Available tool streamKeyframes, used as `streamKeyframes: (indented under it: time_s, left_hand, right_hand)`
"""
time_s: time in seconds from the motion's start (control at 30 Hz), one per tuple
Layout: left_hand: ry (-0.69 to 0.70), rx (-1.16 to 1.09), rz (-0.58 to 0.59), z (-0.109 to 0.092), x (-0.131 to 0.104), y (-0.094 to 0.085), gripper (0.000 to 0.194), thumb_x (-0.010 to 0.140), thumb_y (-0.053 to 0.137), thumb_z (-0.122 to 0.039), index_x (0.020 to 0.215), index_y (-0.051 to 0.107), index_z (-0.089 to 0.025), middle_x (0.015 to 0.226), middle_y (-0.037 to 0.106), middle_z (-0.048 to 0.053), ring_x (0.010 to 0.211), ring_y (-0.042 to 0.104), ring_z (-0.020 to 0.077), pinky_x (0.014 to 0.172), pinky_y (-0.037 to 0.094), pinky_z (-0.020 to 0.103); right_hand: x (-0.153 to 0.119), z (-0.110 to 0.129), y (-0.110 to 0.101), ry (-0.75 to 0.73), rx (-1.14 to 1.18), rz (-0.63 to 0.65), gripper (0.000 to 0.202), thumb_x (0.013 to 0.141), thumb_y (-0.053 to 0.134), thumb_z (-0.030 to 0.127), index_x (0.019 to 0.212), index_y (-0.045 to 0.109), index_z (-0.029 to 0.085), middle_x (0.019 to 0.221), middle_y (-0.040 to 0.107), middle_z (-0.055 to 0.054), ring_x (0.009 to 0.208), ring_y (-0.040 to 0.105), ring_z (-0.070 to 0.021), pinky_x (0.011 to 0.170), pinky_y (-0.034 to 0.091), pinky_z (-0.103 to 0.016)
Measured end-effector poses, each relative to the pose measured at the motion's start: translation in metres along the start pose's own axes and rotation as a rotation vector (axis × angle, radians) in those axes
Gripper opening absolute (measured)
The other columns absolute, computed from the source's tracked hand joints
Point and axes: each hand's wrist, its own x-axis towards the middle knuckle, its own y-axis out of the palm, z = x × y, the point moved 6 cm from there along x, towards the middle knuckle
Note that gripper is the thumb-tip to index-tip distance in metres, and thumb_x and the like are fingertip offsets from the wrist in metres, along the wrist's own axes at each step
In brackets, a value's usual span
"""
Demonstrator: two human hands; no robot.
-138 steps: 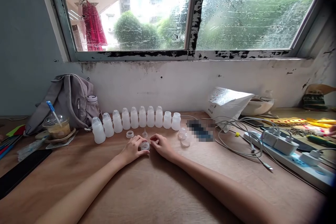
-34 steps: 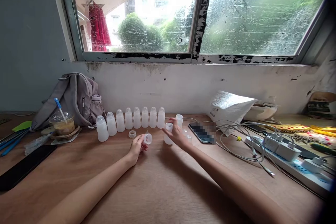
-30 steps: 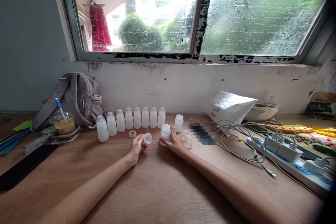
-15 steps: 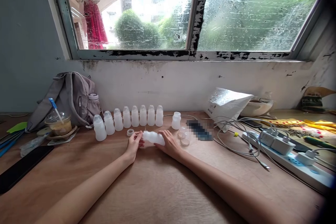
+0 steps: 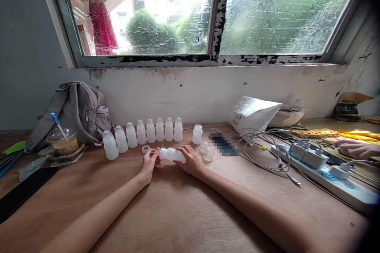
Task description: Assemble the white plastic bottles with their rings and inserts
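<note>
A frosted white baby bottle [image 5: 171,154] lies on its side between my hands, its neck pointing left. My left hand [image 5: 150,163] pinches the neck end; a small clear tip, perhaps of a teat, shows above those fingers. My right hand [image 5: 190,160] is wrapped over the base end. Just behind my left hand lies a white collar ring [image 5: 145,149]. Beyond the hands, several capped baby bottles [image 5: 150,131] stand upright in a row. An uncapped bottle [image 5: 197,134] stands to their right, with clear round caps [image 5: 206,152] in front of it.
At left are a grey backpack [image 5: 77,112], a drink cup [image 5: 63,142] and a black phone-like slab [image 5: 27,193]. On the right, tangled cables [image 5: 261,158], a power strip [image 5: 341,184] and a white pouch [image 5: 255,114] crowd the table. Another person's hand [image 5: 353,148] rests at the far right.
The other person's hand has come into view at the far right. The camera has turned slightly, while both my hands keep their hold on the bottle with little movement.
</note>
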Motion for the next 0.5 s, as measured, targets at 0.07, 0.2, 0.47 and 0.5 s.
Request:
streamKeyframes:
  time_s: [0.07, 0.2, 0.47, 0.5]
  left_hand:
    - [-0.001, -0.007, 0.003, 0.0000, 0.0000, 0.0002, 0.037, 0.063, 0.061, -0.050, 0.074, 0.052, -0.016, 0.064, 0.051, -0.001, 0.056, 0.049, 0.0085, 0.048, 0.041, 0.018]
    - [-0.006, -0.020, -0.008, -0.0002, -0.0005, -0.0001, 0.038, 0.062, 0.061, -0.051, 0.075, 0.053, -0.016, 0.065, 0.052, -0.001, 0.056, 0.050, 0.0085, 0.049, 0.041, 0.018]
    - [-0.013, -0.036, 0.008, -0.0009, 0.0002, -0.0008, 0.036, 0.062, 0.062, -0.047, 0.080, 0.058, -0.015, 0.072, 0.054, 0.001, 0.059, 0.051, 0.0090, 0.050, 0.041, 0.019]
    - [-0.010, -0.030, 0.007, -0.0014, 0.0003, -0.0014, 0.036, 0.062, 0.063, -0.046, 0.080, 0.059, -0.015, 0.072, 0.054, 0.002, 0.059, 0.051, 0.0090, 0.050, 0.041, 0.019]
  right_hand:
    - [0.0000, 0.0003, -0.0009, 0.002, 0.027, -0.007, 0.036, 0.073, 0.058, 0.030, 0.105, 0.046, 0.021, 0.098, 0.053, -0.008, 0.091, 0.047, -0.0220, 0.078, 0.044, -0.038]
    - [-0.0008, 0.0016, -0.0032, -0.001, 0.085, -0.007, 0.038, 0.072, 0.059, 0.033, 0.106, 0.045, 0.021, 0.097, 0.052, -0.008, 0.089, 0.049, -0.0213, 0.077, 0.045, -0.036]
    - [-0.0015, 0.0041, -0.0049, 0.026, 0.111, 0.039, 0.040, 0.073, 0.057, 0.037, 0.107, 0.045, 0.020, 0.096, 0.053, -0.008, 0.089, 0.052, -0.0203, 0.076, 0.045, -0.034]
    - [-0.0016, 0.0041, -0.0048, 0.030, 0.111, 0.040, 0.040, 0.073, 0.057, 0.037, 0.107, 0.045, 0.021, 0.096, 0.053, -0.008, 0.089, 0.052, -0.0202, 0.076, 0.045, -0.034]
